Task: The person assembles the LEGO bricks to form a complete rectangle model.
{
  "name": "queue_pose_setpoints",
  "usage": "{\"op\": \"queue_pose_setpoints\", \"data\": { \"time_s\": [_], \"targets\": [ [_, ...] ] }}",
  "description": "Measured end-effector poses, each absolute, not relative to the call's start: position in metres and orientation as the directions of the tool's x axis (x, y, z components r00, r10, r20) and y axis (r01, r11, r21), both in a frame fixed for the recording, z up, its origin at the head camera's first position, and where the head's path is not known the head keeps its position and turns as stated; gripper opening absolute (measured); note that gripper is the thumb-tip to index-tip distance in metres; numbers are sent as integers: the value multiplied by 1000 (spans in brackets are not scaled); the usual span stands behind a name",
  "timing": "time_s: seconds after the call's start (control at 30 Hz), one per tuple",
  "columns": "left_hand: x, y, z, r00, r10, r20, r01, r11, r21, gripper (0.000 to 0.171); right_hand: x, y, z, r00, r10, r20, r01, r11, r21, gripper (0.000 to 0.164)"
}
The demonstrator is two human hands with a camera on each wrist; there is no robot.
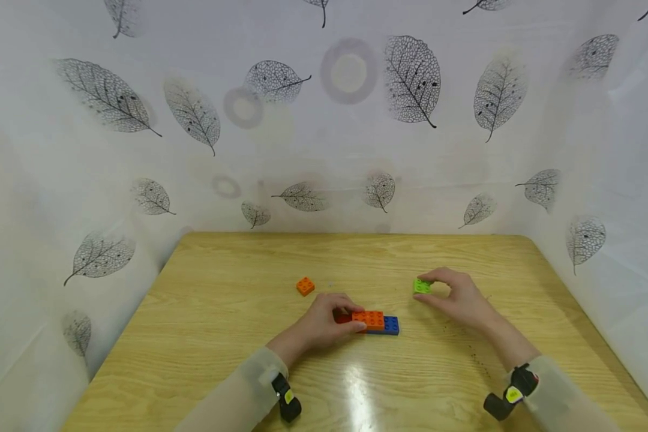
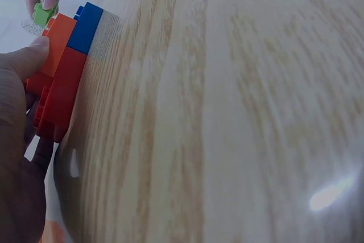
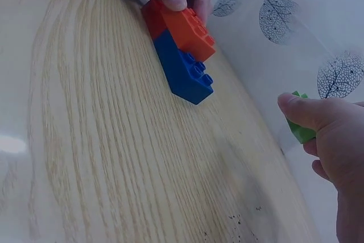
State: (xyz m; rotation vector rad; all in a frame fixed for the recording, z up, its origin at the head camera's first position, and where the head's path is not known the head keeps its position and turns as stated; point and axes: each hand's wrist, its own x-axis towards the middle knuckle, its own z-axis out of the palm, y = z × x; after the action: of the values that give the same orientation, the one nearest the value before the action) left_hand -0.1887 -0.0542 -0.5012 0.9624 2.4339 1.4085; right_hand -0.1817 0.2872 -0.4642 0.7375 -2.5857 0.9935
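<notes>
My left hand [image 1: 324,321] grips a stack of toy building bricks between thumb and fingers. On top of the stack is an orange brick [image 1: 368,320], bridging a red brick [image 2: 65,86] and a blue brick [image 3: 176,69] that lie end to end below it. The blue brick's studs are bare at the right end. To the right, my right hand [image 1: 464,300] pinches a small light green brick [image 1: 422,287] between thumb and fingers, apart from the stack. Whether the green brick touches the table I cannot tell.
A small square orange brick [image 1: 305,286] lies on the wooden table [image 1: 237,258], beyond and left of my left hand. White cloth [image 1: 313,138] printed with leaves hangs behind the table and at both sides.
</notes>
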Motion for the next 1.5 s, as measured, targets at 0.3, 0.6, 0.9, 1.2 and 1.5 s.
{"op": "queue_pose_setpoints", "data": {
  "time_s": [0.3, 0.6, 0.9, 1.2, 1.5],
  "targets": [
    [-188, -55, -501, -783, 603, 151, 432, 354, 829, 28, -178, 274, -462, -798, -415, 437, -601, 591, -538, 36],
    [-188, -54, -500, -783, 600, 166, 444, 351, 824, 28, -174, 258, -465, -728, -496, 473, -684, 483, -547, 37],
    [-188, -54, -501, -780, 599, 183, 460, 349, 816, 27, -169, 245, -474, -708, -534, 463, -697, 420, -581, 35],
    [-189, -54, -501, -777, 598, 197, 469, 341, 815, 27, -162, 238, -482, -780, -536, 324, -593, 464, -658, 36],
    [-189, -54, -503, -778, 594, 204, 467, 329, 821, 28, -159, 237, -487, -800, -541, 259, -545, 475, -691, 34]
  ]
}}
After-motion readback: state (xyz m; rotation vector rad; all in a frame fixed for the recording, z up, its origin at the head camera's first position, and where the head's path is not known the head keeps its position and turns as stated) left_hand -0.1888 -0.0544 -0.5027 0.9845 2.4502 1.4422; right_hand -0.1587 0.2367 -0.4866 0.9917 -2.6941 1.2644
